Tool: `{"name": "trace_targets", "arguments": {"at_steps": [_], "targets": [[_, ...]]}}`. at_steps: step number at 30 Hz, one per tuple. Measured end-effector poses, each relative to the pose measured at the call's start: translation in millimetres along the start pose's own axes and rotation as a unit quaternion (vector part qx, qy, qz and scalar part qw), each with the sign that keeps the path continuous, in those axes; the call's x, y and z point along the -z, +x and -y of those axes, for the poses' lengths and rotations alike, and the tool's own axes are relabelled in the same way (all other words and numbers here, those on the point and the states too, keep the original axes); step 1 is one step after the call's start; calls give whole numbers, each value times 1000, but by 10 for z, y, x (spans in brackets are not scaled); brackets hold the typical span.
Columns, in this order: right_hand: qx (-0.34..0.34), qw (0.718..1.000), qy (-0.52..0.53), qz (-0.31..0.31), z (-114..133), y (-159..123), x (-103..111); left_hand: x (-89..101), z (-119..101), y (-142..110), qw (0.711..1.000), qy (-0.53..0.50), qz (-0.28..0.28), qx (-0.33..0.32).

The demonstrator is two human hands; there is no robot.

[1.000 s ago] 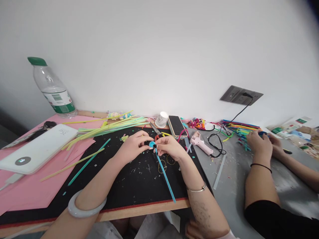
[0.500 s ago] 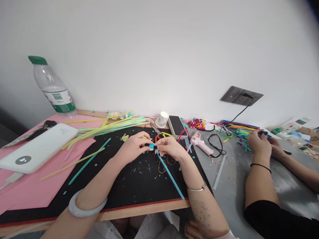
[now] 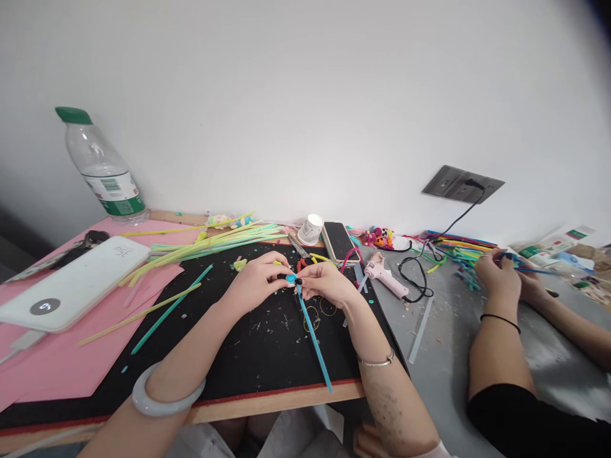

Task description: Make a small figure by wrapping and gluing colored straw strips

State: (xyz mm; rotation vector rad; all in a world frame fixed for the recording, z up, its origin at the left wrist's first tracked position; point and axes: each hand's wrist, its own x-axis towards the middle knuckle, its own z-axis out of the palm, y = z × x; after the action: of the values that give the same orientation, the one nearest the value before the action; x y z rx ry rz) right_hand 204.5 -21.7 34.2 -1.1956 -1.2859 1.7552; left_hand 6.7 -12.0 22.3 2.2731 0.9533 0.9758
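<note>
My left hand (image 3: 260, 280) pinches a small blue-and-black piece made of pipe cleaner between thumb and fingertips, above the black mat (image 3: 229, 356). From the other side my right hand (image 3: 327, 283) grips the same piece, its fingers closed. A long blue pipe cleaner (image 3: 312, 337) hangs from between the fingers and slants down toward the mat's front edge. Fingertips hide most of the piece, so its shape cannot be made out. Thin golden loops (image 3: 311, 319) lie on the mat beside my right hand.
Yellow and green pipe cleaners (image 3: 224, 242) lie at the left. Behind my hands are a paper cup (image 3: 310, 229) and a phone (image 3: 340, 242). A pink glue gun (image 3: 386, 275) lies right. A power bank (image 3: 76, 286) and bottle (image 3: 107, 172) stand left. A co-worker's hands (image 3: 501, 273) work at far right.
The free end of the blue pipe cleaner has swung left, now hanging more steeply. Both hands stay nearly in place. At the co-worker's hands, a blue strand now shows.
</note>
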Motion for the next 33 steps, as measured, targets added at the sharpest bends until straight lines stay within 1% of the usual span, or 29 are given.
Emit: {"name": "trace_targets", "arguments": {"at_steps": [8,18,22,27,33], "targets": [[-9,999,31,0,-18,-1,3,-6,16,-15,1000,17,-18,-2],[-9,999,33,-3,-15,1,-24,-12,17,-14,999,34,-30,-17],[-12,999,35,-4,-15,-4,-24,-13,15,-17,999,37,-29,-23],[-9,1000,23,-2,-7,-8,-31,-10,9,-19,999,31,-27,-15],[-8,1000,6,10,12,-21,-16,-10,4,-19,1000,18,-12,-13]]}}
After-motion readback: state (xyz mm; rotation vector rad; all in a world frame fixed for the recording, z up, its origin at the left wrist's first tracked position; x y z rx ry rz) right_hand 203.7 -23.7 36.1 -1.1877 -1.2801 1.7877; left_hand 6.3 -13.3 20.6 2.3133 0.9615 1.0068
